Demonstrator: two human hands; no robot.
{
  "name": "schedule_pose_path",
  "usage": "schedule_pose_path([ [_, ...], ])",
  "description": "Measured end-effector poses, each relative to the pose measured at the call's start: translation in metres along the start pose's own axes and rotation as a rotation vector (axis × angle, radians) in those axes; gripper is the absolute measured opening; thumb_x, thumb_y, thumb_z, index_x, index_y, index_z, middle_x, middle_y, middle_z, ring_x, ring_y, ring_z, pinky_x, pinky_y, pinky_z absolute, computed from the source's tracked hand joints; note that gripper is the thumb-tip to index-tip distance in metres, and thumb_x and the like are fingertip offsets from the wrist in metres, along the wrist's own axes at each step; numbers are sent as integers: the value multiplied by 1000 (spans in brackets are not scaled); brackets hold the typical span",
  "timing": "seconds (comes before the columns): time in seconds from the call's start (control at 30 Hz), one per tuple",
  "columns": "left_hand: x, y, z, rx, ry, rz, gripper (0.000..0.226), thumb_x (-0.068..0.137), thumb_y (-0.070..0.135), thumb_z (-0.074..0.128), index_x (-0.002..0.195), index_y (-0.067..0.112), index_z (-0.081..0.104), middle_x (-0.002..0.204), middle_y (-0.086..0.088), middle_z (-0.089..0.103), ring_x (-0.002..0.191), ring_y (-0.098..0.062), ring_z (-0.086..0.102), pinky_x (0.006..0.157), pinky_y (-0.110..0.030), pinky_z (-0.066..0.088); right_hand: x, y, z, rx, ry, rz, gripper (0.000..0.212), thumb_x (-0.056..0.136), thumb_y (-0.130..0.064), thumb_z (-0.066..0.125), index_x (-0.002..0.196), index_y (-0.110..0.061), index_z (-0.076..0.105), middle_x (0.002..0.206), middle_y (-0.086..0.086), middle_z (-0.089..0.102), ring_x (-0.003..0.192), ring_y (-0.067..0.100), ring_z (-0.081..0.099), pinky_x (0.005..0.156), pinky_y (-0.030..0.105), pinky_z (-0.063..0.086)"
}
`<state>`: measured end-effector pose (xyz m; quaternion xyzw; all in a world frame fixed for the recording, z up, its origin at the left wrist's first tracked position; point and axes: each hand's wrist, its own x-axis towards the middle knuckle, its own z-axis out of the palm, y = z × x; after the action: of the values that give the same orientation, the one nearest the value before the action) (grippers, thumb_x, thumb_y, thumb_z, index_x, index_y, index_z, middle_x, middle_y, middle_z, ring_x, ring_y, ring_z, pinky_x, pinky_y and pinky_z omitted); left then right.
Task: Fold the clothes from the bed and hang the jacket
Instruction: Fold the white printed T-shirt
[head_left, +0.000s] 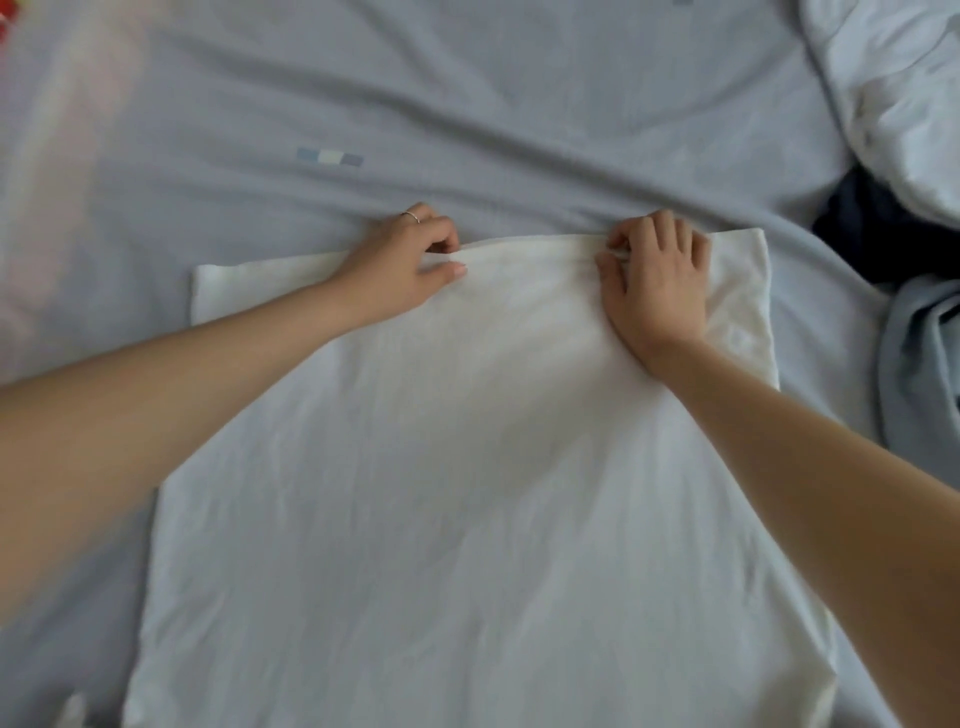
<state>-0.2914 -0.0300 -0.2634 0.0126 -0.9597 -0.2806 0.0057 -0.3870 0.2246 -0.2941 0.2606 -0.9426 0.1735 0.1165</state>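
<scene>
My left hand (402, 262) and right hand (657, 280) each pinch the far edge of the white shirt (467, 467), spread flat on the bed (467, 104), ready to fold it toward me.

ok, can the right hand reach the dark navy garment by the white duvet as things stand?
Probably yes: only bare light blue bedsheet lies between right hand and dark navy garment. Its grip pinches the far edge of the white shirt, so it'd release first.

A home bedroom: rumpled blue bed sheet (467, 104), white duvet (904, 104) bunched alongside.
</scene>
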Motion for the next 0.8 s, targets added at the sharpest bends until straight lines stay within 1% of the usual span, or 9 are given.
schedule_pose_path([
  [0.07,3,-1,4,5,-37,-32,17,83,27,64,89,13,58,93,0,47,85,-24,55,83,-36,44,1,-1,0,-22,1,-26,18,90,-26,48,95,-10,54,100,14,54,95,33,48,89,36,25],
  [0.17,8,4,1,26,-86,-61,18,85,33,59,87,16,55,90,-2,48,87,-27,53,82,-36,42,-1,-4,-2,-74,6,-35,16,93,-20,45,95,-7,53,100,17,53,96,34,48,93,37,20],
  [0.23,12,4,-5,44,-97,-101,15,89,31,60,87,17,54,87,0,52,93,-24,49,79,-30,37,0,-5,-6,-50,-34,-34,13,94,-13,41,95,-6,52,98,17,55,97,34,49,96,38,17],
  [0.33,19,1,-11,4,-105,-182,14,90,23,63,83,17,53,83,-5,54,88,-20,47,68,-25,29,14,-3,-15,38,-176,-7,11,95,-13,44,99,-7,53,103,15,59,102,32,49,96,38,22],
  [0.43,24,1,-7,-15,-62,-292,23,89,27,62,72,20,48,84,-6,55,84,-19,49,69,-26,29,28,0,-21,161,-249,67,14,90,-10,49,102,-10,57,109,11,62,108,31,51,91,35,28],
  [0.53,26,1,4,-16,18,-419,33,90,29,58,64,19,41,80,-2,53,80,-17,45,68,-30,28,32,-3,-19,234,-229,191,18,88,-5,47,102,-13,57,107,6,64,105,30,52,89,33,28],
  [0.67,28,3,15,-114,185,-525,35,88,26,60,62,18,37,64,3,44,77,-18,45,63,-30,27,32,-9,-12,226,-170,277,22,86,-2,45,100,-16,55,104,4,63,102,28,53,82,33,24],
  [0.73,26,12,17,-30,250,-537,28,85,28,61,67,17,42,72,0,54,81,-23,53,68,-30,33,33,-12,-12,243,-157,302,22,87,-3,45,100,-16,55,106,5,62,105,27,51,82,33,23],
  [0.8,20,23,18,126,262,-479,10,82,27,59,80,23,50,97,-3,62,99,-24,57,79,-33,36,32,-14,-14,153,-175,265,20,89,-7,47,104,-16,56,113,5,58,112,26,47,88,35,24],
])
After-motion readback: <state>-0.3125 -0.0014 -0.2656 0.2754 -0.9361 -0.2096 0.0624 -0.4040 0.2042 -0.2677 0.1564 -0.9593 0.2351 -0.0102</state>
